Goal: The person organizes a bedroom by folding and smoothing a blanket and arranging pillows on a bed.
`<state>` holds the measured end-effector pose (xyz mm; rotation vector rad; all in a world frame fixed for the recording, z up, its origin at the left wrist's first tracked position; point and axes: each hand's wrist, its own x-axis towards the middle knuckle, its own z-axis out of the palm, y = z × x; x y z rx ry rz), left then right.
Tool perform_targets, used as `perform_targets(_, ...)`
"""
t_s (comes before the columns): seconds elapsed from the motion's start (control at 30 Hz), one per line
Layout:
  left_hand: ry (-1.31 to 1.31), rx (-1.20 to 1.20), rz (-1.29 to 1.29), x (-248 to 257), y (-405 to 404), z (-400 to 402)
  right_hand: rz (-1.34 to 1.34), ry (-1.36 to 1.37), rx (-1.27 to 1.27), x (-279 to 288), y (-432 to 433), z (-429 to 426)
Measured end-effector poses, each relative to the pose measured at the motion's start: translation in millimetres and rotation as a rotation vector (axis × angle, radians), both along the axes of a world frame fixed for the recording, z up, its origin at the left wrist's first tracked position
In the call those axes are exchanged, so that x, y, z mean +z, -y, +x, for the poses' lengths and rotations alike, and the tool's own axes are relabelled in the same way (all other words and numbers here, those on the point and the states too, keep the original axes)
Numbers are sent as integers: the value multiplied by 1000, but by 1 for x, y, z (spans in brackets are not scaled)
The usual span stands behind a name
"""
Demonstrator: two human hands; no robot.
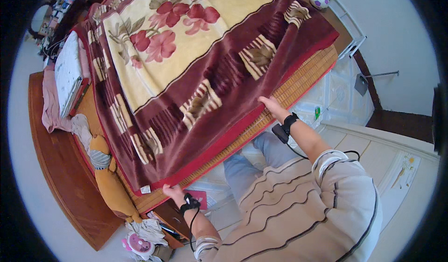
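A maroon and cream floral blanket (182,59) is spread over a bed, with folds and ripples along its maroon border. My left hand (172,191) grips its red edge near the corner, close to a small white label (145,189). Farther along the same side, my right hand (269,104) pinches the border; my fingertips are partly hidden in the fabric. Between my hands the red hem runs nearly straight, leaving a strip of woven bamboo mat (304,73) showing along the bed's side.
By the wooden headboard (63,164) lie a plush dog (112,181) and folded white bedding (68,73). A bedside cabinet (175,220) and a pink fan (139,244) stand at the lower left. A ball (319,0) rests beyond the bed's foot. A green object (317,113) is on the tiled floor.
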<state>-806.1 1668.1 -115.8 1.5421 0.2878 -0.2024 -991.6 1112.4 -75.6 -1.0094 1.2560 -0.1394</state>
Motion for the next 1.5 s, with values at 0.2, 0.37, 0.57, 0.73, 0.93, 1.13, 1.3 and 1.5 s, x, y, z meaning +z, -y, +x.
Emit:
perform_targets(0.2, 211, 105, -12, 182, 72, 17, -279, 268, 369, 71, -50, 20)
perform_targets(0.37, 562, 2, 550, 105, -43, 53, -272, 168, 743, 81, -117, 57)
perform_targets(0.57, -651, 7, -306, 39, -22, 52, -274, 79, 727, -12, -163, 92)
perform_targets(0.73, -826, 46, -150, 28, 42, 28, 182, 17, 754, 15, -120, 63)
perform_targets(0.93, -755, -74, -135, 40, 97, 23, 326, -11, 30, -6, -56, -73)
perform_targets(1.13, -709, -91, -88, 42, 150, -7, 412, 36, -375, -51, 38, -213)
perform_targets(1.3, -792, -184, -18, 39, 214, -55, 378, 354, -533, -62, 139, -223)
perform_targets(1.5, -853, -253, -20, 28, 369, -115, 426, 475, -666, -73, 287, -182)
